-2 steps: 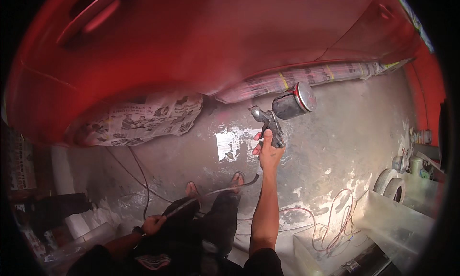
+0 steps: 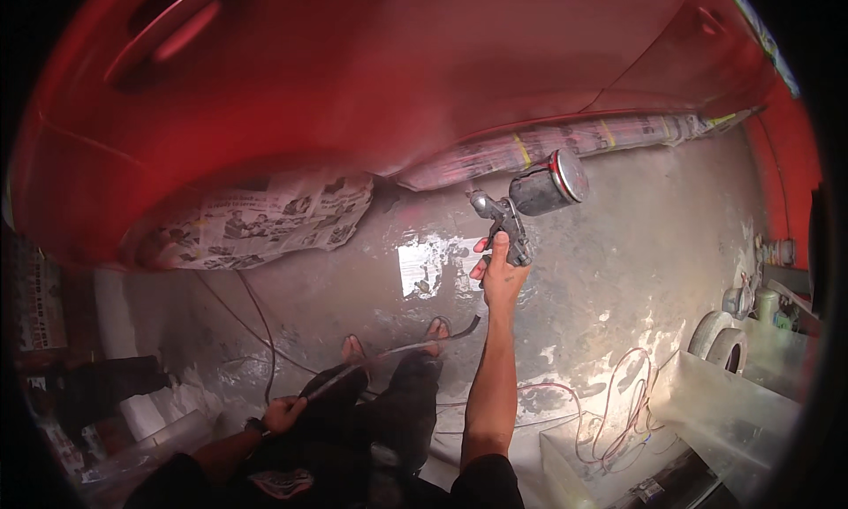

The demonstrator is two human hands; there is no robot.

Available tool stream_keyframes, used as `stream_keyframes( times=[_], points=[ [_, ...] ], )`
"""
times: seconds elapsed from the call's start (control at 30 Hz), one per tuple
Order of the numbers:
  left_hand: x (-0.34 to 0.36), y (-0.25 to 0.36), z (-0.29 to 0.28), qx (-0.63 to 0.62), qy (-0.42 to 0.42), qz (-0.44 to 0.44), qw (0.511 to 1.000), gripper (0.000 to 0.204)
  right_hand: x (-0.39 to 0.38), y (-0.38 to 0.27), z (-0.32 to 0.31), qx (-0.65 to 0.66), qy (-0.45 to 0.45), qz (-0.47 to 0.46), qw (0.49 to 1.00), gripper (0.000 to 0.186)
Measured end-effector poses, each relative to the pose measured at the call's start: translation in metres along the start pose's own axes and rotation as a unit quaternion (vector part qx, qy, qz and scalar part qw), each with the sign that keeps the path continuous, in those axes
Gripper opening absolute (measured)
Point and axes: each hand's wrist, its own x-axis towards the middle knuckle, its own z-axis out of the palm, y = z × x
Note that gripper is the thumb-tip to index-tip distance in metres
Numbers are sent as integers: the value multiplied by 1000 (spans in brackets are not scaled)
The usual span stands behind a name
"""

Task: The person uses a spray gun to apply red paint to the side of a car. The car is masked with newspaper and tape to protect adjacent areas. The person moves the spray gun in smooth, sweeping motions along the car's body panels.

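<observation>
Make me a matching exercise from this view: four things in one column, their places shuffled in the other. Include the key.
Column one
1. Spray gun
2. Grey hose
3. Two tyres
4. Wide newspaper sheet

Column two
A. Close together, toward the right side of the view
B. At the left, along the lower edge of the red bodywork
C. Gripped in the right hand
D. Held by the left hand, crossing in front of the legs

Right pairs: 1-C, 2-D, 3-A, 4-B
</observation>
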Motion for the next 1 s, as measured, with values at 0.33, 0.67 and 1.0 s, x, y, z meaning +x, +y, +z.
stream_keyframes(
  times=[0.33,0.67,1.0],
  points=[
    [12,15,7,-138,33,-14,990,46,62,-18,-2,14,147,-102,984,45],
    [0,29,-15,-41,8,16,999,43,-7,-53,6,-11,-120,-70,990,44],
    [4,30,-3,-145,54,4,988,44,10,-93,18,-50,67,-81,993,43]
  ],
)
